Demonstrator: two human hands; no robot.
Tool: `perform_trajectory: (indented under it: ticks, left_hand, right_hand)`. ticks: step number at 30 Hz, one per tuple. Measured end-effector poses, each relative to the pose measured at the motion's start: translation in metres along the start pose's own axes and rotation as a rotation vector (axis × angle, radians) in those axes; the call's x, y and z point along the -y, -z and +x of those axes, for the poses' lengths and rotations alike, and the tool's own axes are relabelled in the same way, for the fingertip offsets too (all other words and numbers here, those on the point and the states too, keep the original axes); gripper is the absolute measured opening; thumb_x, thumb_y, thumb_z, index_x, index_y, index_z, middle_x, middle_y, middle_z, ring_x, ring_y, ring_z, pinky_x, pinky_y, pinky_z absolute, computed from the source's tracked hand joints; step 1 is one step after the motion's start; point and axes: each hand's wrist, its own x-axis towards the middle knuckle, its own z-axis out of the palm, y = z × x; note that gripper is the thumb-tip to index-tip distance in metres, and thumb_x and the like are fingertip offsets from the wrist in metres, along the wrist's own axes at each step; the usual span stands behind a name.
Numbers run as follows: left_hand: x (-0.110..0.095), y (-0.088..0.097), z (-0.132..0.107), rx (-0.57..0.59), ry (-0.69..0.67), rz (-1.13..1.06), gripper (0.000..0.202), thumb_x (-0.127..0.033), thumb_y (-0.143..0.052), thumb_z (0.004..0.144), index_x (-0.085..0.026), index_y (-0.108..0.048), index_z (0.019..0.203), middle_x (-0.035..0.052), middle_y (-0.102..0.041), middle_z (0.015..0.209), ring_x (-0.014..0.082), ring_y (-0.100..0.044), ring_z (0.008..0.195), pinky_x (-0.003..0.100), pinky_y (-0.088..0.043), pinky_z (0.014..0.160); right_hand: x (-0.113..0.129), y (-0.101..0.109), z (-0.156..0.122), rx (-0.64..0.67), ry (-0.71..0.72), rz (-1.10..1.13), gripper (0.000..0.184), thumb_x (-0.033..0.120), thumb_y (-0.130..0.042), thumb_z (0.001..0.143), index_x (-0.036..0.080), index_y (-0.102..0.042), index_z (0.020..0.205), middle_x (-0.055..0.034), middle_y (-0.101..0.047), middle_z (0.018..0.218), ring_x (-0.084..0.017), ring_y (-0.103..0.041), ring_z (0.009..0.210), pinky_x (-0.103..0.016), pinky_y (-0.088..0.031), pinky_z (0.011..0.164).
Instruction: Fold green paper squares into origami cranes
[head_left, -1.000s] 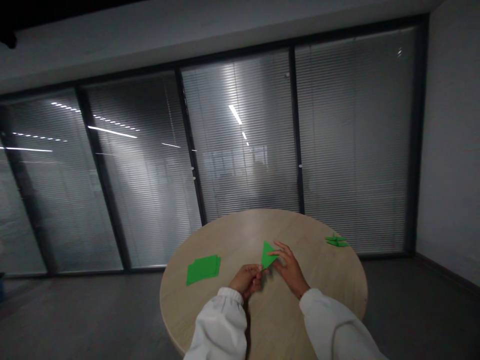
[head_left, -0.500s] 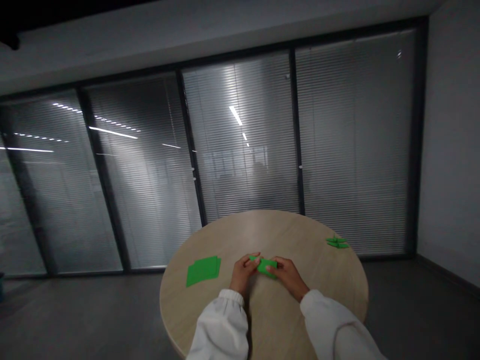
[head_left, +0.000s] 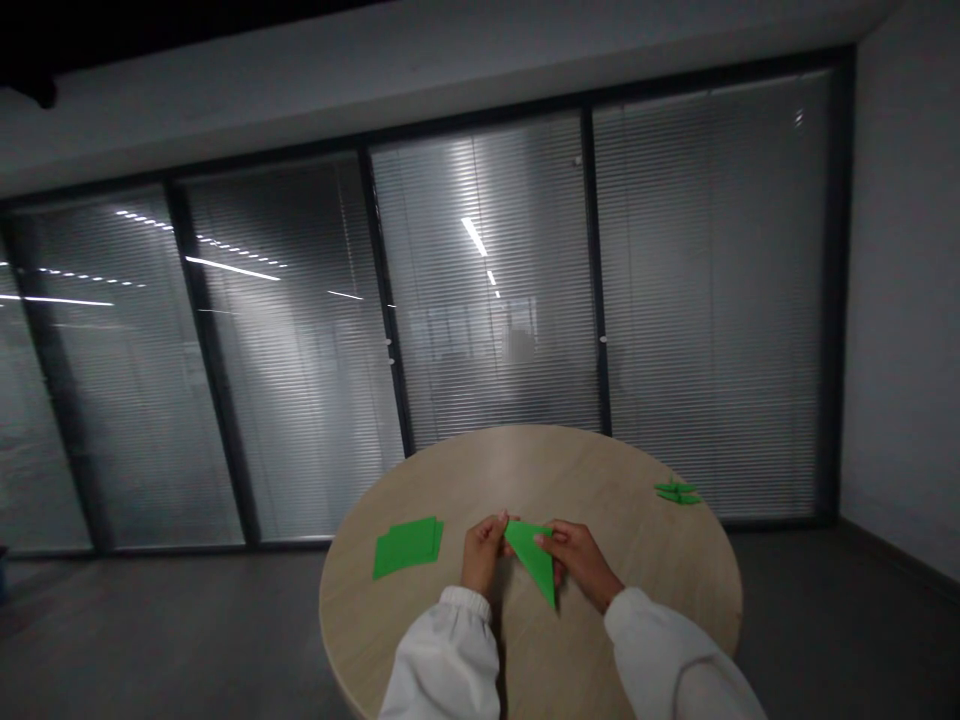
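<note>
Paper triangle [head_left: 534, 560], green and apparently folded, is located between the two hands over the middle of the round tabletop [head_left: 420, 640]. Its upper edge runs roughly level from hand to hand; its long point is directed downward, toward the wearer. Whether this point touches the tabletop cannot be determined. The left hand [head_left: 482, 555] is positioned at the upper left corner, with the fingers closed on the paper in a pinch. The right hand [head_left: 583, 560] is positioned at the upper right corner, with the fingers gripping the paper: the thumb lies on the visible face, and other fingers are partly hidden behind the sheet. Both wrists are covered by white sleeves [head_left: 446, 655] with gathered cuffs. A stack of flat green sheets [head_left: 407, 548] lies on the tabletop to the left, well apart from the left hand; its sheets overlap with edges slightly offset. Small folded green pieces [head_left: 676, 493] lie close together near the right far edge of the tabletop; their exact form is too small to tell. Glazed panels [head_left: 487, 380] with horizontal slats, set in a dark frame [head_left: 591, 250], stand beyond the tabletop. Strip-shaped lights show in the glass.
</note>
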Motion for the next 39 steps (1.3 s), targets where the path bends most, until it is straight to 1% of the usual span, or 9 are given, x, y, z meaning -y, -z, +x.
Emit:
perform_trajectory:
  ticks: [4,7,11,13,19,22,26,32,39]
  left_hand:
    - [0.001,0.001,0.0,0.0,0.02,0.003,0.055,-0.061,-0.068,0.057,-0.01,-0.07,0.074,-0.0018,-0.053,0.049,0.0089,-0.045,0.044,0.021,-0.037,0.045]
    - [-0.003,-0.003,-0.003,0.01,0.039,-0.021,0.056,-0.06,-0.071,0.054,-0.01,-0.07,0.079,-0.0013,-0.055,0.052,0.0101,-0.048,0.048,0.021,-0.039,0.047]
    - [-0.002,-0.008,-0.006,0.114,0.081,-0.032,0.049,-0.056,-0.075,0.051,-0.011,-0.067,0.065,0.0023,-0.061,0.057,0.0139,-0.055,0.054,0.026,-0.046,0.054]
    - [0.001,-0.007,-0.006,0.146,0.072,0.016,0.046,-0.055,-0.074,0.053,-0.011,-0.064,0.06,0.0017,-0.059,0.053,0.0133,-0.054,0.05,0.026,-0.045,0.052]
    - [0.01,0.0,-0.001,0.071,-0.061,0.237,0.041,-0.054,-0.068,0.059,-0.015,-0.057,0.052,-0.004,-0.046,0.041,0.009,-0.042,0.039,0.021,-0.034,0.042]
    - [0.013,-0.001,0.0,0.084,-0.037,0.269,0.041,-0.056,-0.064,0.062,-0.016,-0.057,0.055,-0.0045,-0.045,0.044,0.0099,-0.042,0.042,0.022,-0.035,0.044]
    - [0.015,-0.003,-0.002,0.141,-0.003,0.348,0.041,-0.058,-0.059,0.064,-0.018,-0.053,0.054,-0.0047,-0.042,0.046,0.0112,-0.041,0.044,0.023,-0.033,0.045]
    - [0.007,-0.003,-0.007,0.042,-0.203,0.565,0.034,-0.047,-0.054,0.072,-0.019,-0.051,0.052,-0.0014,-0.05,0.051,0.0152,-0.046,0.055,0.025,-0.032,0.055]
    - [0.005,-0.004,-0.009,0.019,-0.196,0.563,0.031,-0.045,-0.049,0.076,-0.02,-0.053,0.059,-0.0007,-0.052,0.056,0.0157,-0.047,0.057,0.024,-0.032,0.056]
  right_hand:
    - [-0.002,0.001,0.001,0.006,-0.031,-0.052,0.04,0.055,-0.065,0.067,0.016,-0.056,0.071,0.005,-0.056,0.049,-0.009,-0.047,0.034,-0.018,-0.035,0.033]
    - [-0.003,0.002,0.001,-0.027,-0.012,-0.068,0.04,0.055,-0.063,0.069,0.016,-0.057,0.074,0.003,-0.06,0.054,-0.008,-0.048,0.036,-0.017,-0.035,0.033]
    - [-0.003,0.003,0.002,-0.082,0.024,-0.053,0.04,0.056,-0.063,0.069,0.018,-0.055,0.075,0.0024,-0.061,0.058,-0.01,-0.052,0.04,-0.018,-0.038,0.035]
    - [-0.005,0.004,0.003,-0.102,0.028,-0.05,0.041,0.057,-0.064,0.068,0.019,-0.053,0.077,0.0021,-0.062,0.06,-0.012,-0.055,0.045,-0.019,-0.04,0.037]
    - [-0.013,0.007,0.007,-0.098,0.019,-0.111,0.041,0.057,-0.067,0.064,0.018,-0.056,0.072,0.0008,-0.063,0.062,-0.013,-0.056,0.051,-0.021,-0.041,0.045]
    - [-0.014,0.009,0.009,-0.086,0.041,-0.06,0.039,0.055,-0.069,0.062,0.018,-0.057,0.068,0.0003,-0.063,0.059,-0.015,-0.057,0.054,-0.024,-0.043,0.052]
    - [-0.013,0.009,0.01,-0.139,0.085,-0.049,0.038,0.055,-0.069,0.064,0.019,-0.058,0.07,-0.0008,-0.064,0.063,-0.017,-0.06,0.059,-0.026,-0.044,0.055]
    - [-0.008,0.006,0.006,-0.073,0.001,-0.003,0.042,0.057,-0.071,0.059,0.018,-0.06,0.07,-0.0017,-0.066,0.063,-0.018,-0.061,0.06,-0.028,-0.047,0.058]
    - [-0.007,0.006,0.003,-0.071,-0.016,0.008,0.041,0.055,-0.072,0.059,0.017,-0.061,0.068,-0.0024,-0.066,0.061,-0.017,-0.061,0.058,-0.028,-0.046,0.058]
